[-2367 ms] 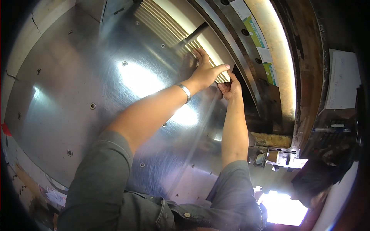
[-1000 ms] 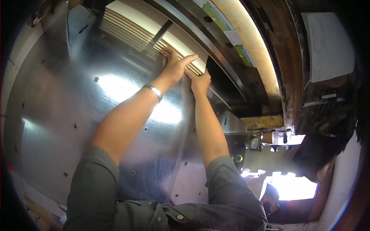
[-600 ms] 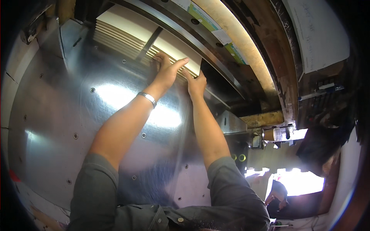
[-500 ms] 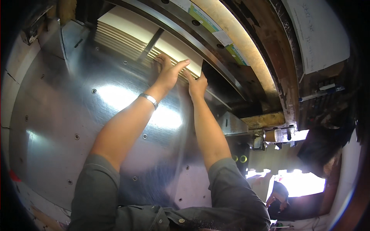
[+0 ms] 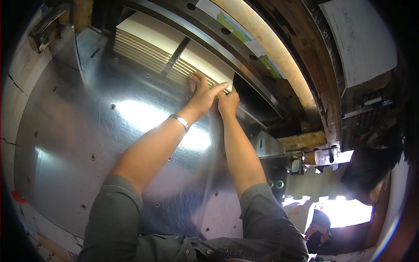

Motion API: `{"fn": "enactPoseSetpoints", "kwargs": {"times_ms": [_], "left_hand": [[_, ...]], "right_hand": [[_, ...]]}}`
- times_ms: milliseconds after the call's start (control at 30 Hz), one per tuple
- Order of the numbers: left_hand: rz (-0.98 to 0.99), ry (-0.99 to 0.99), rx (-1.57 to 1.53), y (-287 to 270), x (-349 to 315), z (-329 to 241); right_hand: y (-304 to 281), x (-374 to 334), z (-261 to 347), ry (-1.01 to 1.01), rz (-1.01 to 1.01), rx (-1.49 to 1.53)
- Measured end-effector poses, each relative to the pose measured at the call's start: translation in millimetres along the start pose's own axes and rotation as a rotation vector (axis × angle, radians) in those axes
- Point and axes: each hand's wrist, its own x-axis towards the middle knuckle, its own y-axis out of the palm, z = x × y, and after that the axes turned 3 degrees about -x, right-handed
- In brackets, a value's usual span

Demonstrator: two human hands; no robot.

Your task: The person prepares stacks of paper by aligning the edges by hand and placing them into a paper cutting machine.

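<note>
The right-hand stack (image 5: pixel 207 62) of pale sheets lies on the metal worktop (image 5: pixel 65 139) near a long metal bar (image 5: pixel 207 37), and a dark band (image 5: pixel 178 51) separates it from the left-hand stack (image 5: pixel 148 32); the left hand (image 5: pixel 204 97) is spread fairly wide, fingers against the layered front edges and thumb held out at the near right corner, while the right hand (image 5: pixel 228 104) is narrow and curled at that corner, though I cannot tell whether it pinches the sheets. The likeliest trouble is skew: if the 2 hands press unevenly, the pile could turn or fan, leaving its edges out of line. Pushing harder on the upper layers than the lower ones might shear the stack, since the worktop looks smooth and may give little hold. A shove leftward could narrow the band and nudge the neighbouring pile. The gravest risk is to the fingers: the bar sits close to the sheets, and a hand slipping off the corner could end up in the dark recess (image 5: pixel 251 98) beside it
</note>
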Motion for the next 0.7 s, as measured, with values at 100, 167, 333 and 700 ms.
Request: {"fn": "enactPoseSetpoints", "kwargs": {"times_ms": [100,167,333,700], "left_hand": [[0.038,-0.027,0.017,-3,0,2],[0.034,-0.007,0.002,-10,4,10],[0.042,-0.021,-0.054,10,4,2],[-0.038,0.000,0.199,-4,15,18]], "right_hand": [[-3,0,-1,0.070,0.056,0.022],[-1,-4,4,0.047,0.060,0.009],[-25,-34,-19,-0.024,0.079,0.160],[-92,-179,27,-0.231,0.458,-0.365]]}}
